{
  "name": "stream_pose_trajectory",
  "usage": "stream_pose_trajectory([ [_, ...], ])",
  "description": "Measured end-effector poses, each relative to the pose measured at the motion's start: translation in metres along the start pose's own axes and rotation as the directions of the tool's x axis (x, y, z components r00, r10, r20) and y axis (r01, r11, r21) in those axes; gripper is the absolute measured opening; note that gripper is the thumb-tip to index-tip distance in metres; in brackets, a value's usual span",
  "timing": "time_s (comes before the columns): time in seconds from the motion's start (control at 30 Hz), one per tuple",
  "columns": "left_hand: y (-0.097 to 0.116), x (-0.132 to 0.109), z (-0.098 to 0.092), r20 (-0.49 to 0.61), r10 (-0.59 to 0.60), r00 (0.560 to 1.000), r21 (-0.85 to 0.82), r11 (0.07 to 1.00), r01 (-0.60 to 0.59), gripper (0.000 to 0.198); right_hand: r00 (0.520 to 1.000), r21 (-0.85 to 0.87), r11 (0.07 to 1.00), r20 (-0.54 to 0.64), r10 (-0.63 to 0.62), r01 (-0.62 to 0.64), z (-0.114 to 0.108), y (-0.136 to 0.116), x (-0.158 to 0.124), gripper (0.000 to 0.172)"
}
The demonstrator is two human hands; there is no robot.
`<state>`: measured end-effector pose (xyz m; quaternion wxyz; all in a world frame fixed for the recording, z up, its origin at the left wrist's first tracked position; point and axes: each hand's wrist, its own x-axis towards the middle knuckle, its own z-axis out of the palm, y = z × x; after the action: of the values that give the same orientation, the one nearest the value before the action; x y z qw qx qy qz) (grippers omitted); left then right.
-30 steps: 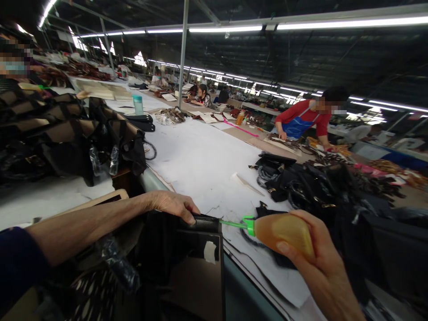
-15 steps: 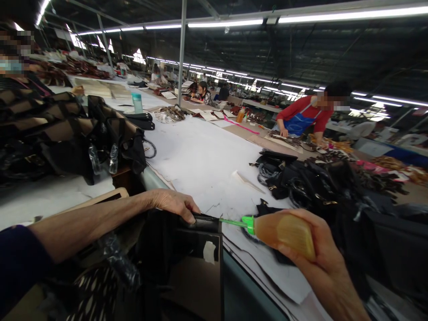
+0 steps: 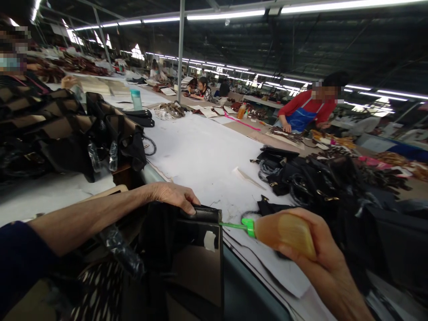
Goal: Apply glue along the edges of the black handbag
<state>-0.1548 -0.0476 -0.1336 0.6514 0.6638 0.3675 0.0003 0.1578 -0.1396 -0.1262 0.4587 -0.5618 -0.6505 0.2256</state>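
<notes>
My left hand (image 3: 177,196) is closed on the upper edge of a black bag (image 3: 197,258), thumb on top and the other fingers hidden behind it. The bag's beige inner face, with a small white patch, faces me. In my right hand (image 3: 321,245) is a squeeze bottle (image 3: 284,234) of amber liquid, possibly glue, lying nearly level. Its thin green nozzle points left, and the tip meets or almost meets the bag's right edge just below the top corner. A plastic-wrapped strap or handle (image 3: 123,252) hangs below my left forearm.
A white-covered table (image 3: 197,151) stretches ahead, bearing a pale pointed tool (image 3: 249,177). Black bags (image 3: 67,133) are heaped at left, and more black bags (image 3: 310,183) at right. A turquoise bottle (image 3: 136,99) stands farther off. Across the table, a person in a blue apron (image 3: 302,118) handles dark strips.
The nozzle tip has shifted slightly down along the bag's right edge, from the top corner to just below it. My left hand and the bag's top edge sit a little higher in view.
</notes>
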Motion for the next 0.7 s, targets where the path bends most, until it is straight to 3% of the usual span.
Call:
stream_pose_trajectory([
  [0.1,0.001,0.001,0.0,0.016,-0.006,1.0,0.018,1.0,0.006,0.016,0.998,-0.056,0.998,0.065,0.006,-0.003,-0.006,0.005,0.002,0.05],
  [0.5,-0.007,0.012,-0.006,0.021,0.025,0.999,0.096,0.995,-0.027,0.017,0.993,0.01,0.996,0.078,0.089,-0.09,-0.003,0.009,0.006,0.052],
  [0.7,-0.007,0.013,-0.008,0.034,0.007,0.999,0.163,0.986,-0.012,0.023,0.991,-0.09,0.995,0.127,0.041,-0.03,-0.007,0.016,0.005,0.048],
])
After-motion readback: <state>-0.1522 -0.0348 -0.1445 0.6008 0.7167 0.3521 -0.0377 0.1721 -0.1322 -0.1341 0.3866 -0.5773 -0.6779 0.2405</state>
